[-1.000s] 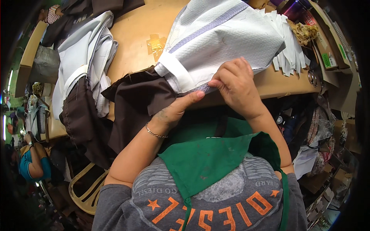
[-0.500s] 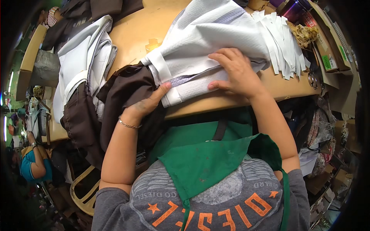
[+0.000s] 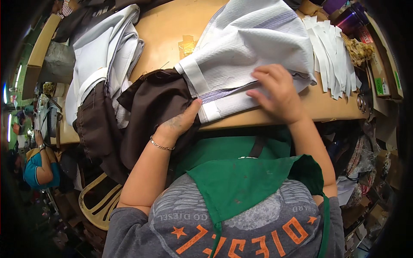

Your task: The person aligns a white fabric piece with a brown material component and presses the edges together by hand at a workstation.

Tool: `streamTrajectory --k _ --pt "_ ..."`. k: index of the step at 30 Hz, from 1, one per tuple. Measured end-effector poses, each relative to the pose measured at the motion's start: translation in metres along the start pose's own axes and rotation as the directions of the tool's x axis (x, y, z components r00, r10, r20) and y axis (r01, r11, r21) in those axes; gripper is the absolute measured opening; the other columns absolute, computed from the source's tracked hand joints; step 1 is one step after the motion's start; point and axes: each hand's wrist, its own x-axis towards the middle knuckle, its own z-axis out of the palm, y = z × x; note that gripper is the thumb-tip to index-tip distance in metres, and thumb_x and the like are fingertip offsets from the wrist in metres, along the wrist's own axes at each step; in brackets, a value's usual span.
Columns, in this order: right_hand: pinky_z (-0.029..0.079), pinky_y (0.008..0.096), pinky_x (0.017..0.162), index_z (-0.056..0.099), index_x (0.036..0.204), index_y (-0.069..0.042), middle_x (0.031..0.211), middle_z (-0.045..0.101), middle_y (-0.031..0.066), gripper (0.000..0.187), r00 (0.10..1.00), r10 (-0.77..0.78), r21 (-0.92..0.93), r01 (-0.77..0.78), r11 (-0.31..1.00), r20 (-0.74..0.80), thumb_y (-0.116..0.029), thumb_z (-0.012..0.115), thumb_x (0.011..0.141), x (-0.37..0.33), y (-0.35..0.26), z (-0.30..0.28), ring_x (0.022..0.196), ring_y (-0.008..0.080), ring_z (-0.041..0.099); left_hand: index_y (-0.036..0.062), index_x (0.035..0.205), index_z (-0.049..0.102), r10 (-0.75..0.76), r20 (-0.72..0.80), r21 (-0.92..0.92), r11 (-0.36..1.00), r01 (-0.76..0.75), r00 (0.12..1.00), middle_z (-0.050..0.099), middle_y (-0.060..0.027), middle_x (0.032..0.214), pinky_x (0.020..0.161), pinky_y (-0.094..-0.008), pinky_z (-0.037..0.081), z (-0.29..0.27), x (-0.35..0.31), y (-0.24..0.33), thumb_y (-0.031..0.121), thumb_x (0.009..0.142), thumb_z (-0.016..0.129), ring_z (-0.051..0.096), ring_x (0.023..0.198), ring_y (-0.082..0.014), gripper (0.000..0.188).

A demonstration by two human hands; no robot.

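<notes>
Fabric piece [image 3: 241, 47]: textured white, lavender stripes, white crosswise band, creased dark-brown end; lies at the table's [image 3: 161, 38] near edge. Your left hand [image 3: 177, 123]: grasping its brown-white join, fingers hidden. Your right hand [image 3: 280, 92]: digits parted, gripping nothing.

Wears green apron [image 3: 251, 180] over grey short-sleeved T-shirt [image 3: 129, 230]; shows orange lettering [image 3: 275, 242] and stars [image 3: 179, 233] below apron, pale wing print [image 3: 183, 201] beside it; bears chain bracelet [image 3: 162, 147] on left wrist.
</notes>
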Motion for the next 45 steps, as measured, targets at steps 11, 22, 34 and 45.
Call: streamTrajectory --k 11,22,34,45 --pt "0.043 0.0388 0.088 0.060 0.088 0.001 0.085 0.055 0.0092 0.025 0.989 -0.117 -0.214 0.135 0.967 0.093 -0.016 0.051 0.071 0.008 -0.079 0.052 0.088 0.0221 0.055 -0.0001 0.117 0.047 0.131 0.107 0.758 0.631 -0.166 0.986 0.050 -0.0085 0.116 0.096 -0.0308 0.037 -0.023 0.014 0.023 0.023 0.096 0.033 0.045 0.107 -0.0170 0.034" --pt "0.042 0.0412 0.088 0.062 0.083 0.001 0.085 0.056 0.0129 0.023 0.980 0.095 -0.411 -0.015 0.911 0.174 -0.015 0.051 0.071 0.008 -0.078 0.041 0.089 0.0254 0.055 -0.0029 0.123 0.041 0.242 0.290 0.834 -0.539 -0.120 0.926 0.046 -0.0153 0.125 0.100 -0.0320 0.034 0.021 -0.007 -0.026 0.030 0.090 0.045 0.043 0.115 -0.0237 0.047" --pt "0.041 0.0444 0.088 0.061 0.087 -0.001 0.088 0.055 0.0083 0.021 0.955 0.229 -0.543 -0.092 0.834 0.189 -0.012 0.051 0.072 -0.006 -0.046 0.013 0.088 0.0236 0.054 -0.0028 0.125 0.040 0.167 0.326 0.933 0.098 -0.345 0.930 0.046 -0.0130 0.126 0.101 -0.0337 0.032 0.014 -0.004 -0.027 0.035 0.093 0.037 0.043 0.116 -0.0220 0.050" --pt "0.043 0.0390 0.077 0.059 0.081 -0.001 0.083 0.053 0.0080 0.017 0.983 0.016 -0.204 0.022 0.979 0.184 -0.011 0.050 0.071 0.001 -0.068 0.036 0.082 0.0237 0.052 -0.0001 0.123 0.043 0.310 0.375 0.910 -0.301 -0.284 0.874 0.048 -0.0106 0.123 0.100 -0.0350 0.033 0.002 -0.006 -0.021 0.032 0.094 0.034 0.043 0.115 -0.0200 0.044"
